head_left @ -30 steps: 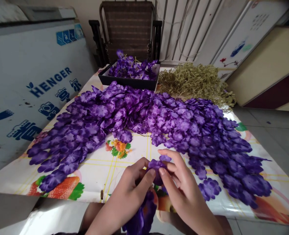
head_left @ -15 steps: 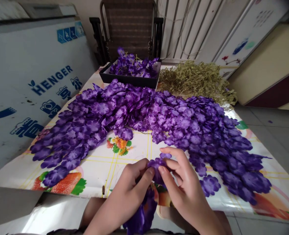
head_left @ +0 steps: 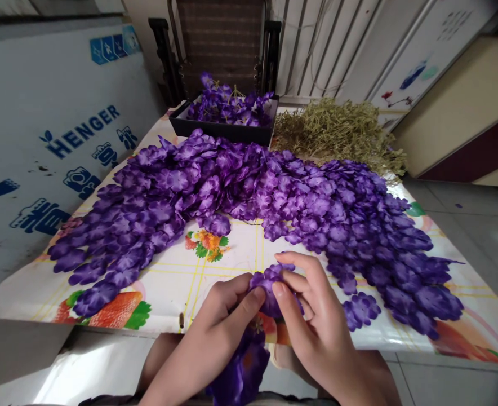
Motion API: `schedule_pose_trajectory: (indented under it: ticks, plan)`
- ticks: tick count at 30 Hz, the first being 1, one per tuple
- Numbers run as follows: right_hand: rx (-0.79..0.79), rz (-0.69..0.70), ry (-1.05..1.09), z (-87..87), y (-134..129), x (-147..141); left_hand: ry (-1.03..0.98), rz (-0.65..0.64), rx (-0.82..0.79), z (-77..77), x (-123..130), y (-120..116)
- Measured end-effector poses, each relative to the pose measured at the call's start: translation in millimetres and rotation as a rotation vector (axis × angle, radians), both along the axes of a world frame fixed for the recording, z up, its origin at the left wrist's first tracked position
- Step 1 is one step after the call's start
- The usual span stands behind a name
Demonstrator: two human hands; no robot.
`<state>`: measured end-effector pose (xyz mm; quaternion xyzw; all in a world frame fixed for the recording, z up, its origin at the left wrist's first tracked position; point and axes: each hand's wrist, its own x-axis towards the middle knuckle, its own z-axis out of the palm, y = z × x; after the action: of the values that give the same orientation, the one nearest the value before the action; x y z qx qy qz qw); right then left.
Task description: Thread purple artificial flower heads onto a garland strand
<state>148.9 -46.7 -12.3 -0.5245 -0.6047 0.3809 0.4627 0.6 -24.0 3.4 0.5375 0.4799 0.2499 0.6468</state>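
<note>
Purple fabric blossom (head_left: pixel 268 293): pinched between both hands, just inside the front edge of the surface (head_left: pixel 160 296).
Left grip (head_left: pixel 215 332): thumb pressed on its near side.
Right grip (head_left: pixel 316 321): fingers curled over its far side.

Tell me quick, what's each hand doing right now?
Left hand: closed, pinching a purple fabric flower.
Right hand: closed, pinching the same flower.

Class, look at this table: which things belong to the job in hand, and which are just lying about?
In the job: left hand; right hand; purple flower pinched between them; purple bunch hanging below.

Lying about: flower strands; black tray; dried sprigs; printed tablecloth; chair.
</note>
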Motion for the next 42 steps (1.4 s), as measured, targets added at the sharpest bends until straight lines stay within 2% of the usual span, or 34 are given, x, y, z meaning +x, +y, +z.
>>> schedule_pose_trajectory:
  ticks: [5, 11, 17, 24, 27, 31, 35, 38, 42]
  plan:
    - [-0.046, -0.096, -0.014, 0.9, -13.4, -6.4, 0.022, -0.019, 0.066, 2.4, -3.7, -6.0]
    - [0.011, -0.008, -0.072, 2.4, -18.6, -9.2, 0.086, 0.0, 0.168, 7.7, -8.9, -11.5]
    - [0.048, 0.019, -0.058, 0.2, -15.2, -14.8, 0.093, 0.002, 0.182, 7.1, -14.0, -13.3]
    - [0.056, 0.033, -0.131, -5.0, -8.6, -20.2, 0.109, 0.011, 0.154, -0.9, -19.9, -4.6]
    - [0.009, 0.035, -0.176, -8.4, 3.4, -17.4, 0.146, -0.051, 0.104, -4.6, -22.5, -0.2]
    - [0.057, 0.022, -0.34, -21.9, 34.8, -16.0, 0.236, -0.21, 0.083, -8.8, -27.5, 3.6]
    - [0.13, 0.099, -0.42, -44.7, 64.0, -31.1, 0.324, -0.289, 0.105, -11.9, -34.3, 5.8]
    - [0.135, 0.133, -0.436, -61.3, 74.0, -48.7, 0.336, -0.334, 0.105, -13.5, -40.9, 7.9]
    - [0.13, 0.091, -0.411, -77.2, 77.8, -64.0, 0.331, -0.369, 0.061, -14.0, -49.2, 11.5]
